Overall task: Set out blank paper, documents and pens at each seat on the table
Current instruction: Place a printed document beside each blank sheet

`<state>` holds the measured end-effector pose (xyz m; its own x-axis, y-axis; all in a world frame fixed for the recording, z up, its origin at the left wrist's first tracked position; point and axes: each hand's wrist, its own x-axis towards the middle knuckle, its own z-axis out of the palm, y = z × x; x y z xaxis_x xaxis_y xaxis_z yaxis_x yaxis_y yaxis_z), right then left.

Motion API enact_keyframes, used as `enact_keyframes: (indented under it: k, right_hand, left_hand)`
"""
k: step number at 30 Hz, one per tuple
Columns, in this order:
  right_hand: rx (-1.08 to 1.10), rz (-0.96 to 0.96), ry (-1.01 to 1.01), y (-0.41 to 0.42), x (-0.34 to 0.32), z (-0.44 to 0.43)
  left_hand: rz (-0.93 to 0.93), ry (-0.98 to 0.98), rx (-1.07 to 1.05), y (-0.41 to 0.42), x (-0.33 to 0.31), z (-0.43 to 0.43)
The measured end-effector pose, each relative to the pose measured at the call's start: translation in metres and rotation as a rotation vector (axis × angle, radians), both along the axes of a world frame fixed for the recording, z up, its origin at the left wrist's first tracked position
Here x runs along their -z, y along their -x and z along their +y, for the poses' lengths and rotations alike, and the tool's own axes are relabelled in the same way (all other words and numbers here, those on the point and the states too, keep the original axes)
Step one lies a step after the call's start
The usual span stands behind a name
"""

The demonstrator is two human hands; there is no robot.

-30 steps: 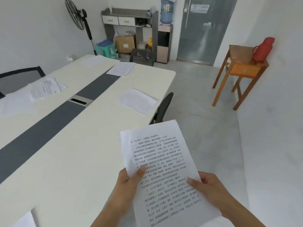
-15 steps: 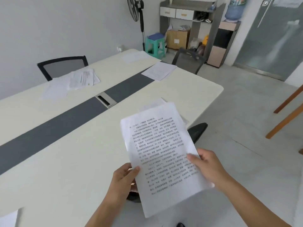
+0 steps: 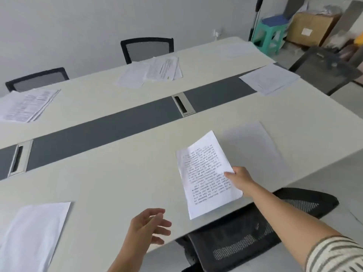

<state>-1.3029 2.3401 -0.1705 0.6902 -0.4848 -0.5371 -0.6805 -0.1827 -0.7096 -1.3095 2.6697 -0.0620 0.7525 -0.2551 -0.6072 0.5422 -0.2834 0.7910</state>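
My right hand (image 3: 240, 177) grips the right edge of a printed document (image 3: 206, 173), which hangs low over the near side of the long cream table (image 3: 110, 181), tilted. Just right of the document lies a blank sheet (image 3: 253, 142). My left hand (image 3: 149, 226) hovers open over the table's near edge, holding nothing. Another blank sheet (image 3: 33, 230) lies at the near left. On the far side sit a printed document (image 3: 25, 105) at the left seat and mixed papers (image 3: 153, 72) at the middle seat. More papers (image 3: 270, 79) lie at the right end. No pens show.
A black mesh chair (image 3: 253, 232) is tucked under the near edge below my right arm. Two black chairs (image 3: 147, 49) stand against the far wall, and another chair (image 3: 324, 67) at the table's right end. A dark strip with cable hatches (image 3: 183, 106) runs down the table. A green stool (image 3: 271, 34) and cardboard box (image 3: 312, 29) are behind.
My left hand has let go of the document and drawn back open. My right hand has carried the document forward and down over the table beside the blank sheet. My view swung left.
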Motion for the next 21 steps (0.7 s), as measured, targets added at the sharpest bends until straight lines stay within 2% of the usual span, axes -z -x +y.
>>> enact_keyframes:
  k: [10, 16, 21]
  right_hand:
    - [-0.115, 0.248, 0.14, -0.032, 0.054, 0.002]
    - [-0.182, 0.28, 0.183, -0.035, 0.043, -0.002]
    - [-0.27, 0.321, 0.255, -0.026, 0.022, -0.014]
  left_hand:
    - [0.064, -0.066, -0.059, -0.033, 0.019, 0.001]
    - [0.103, -0.044, -0.023, -0.039, 0.026, -0.026]
    - [0.061, -0.048, 0.052, -0.046, 0.022, -0.057]
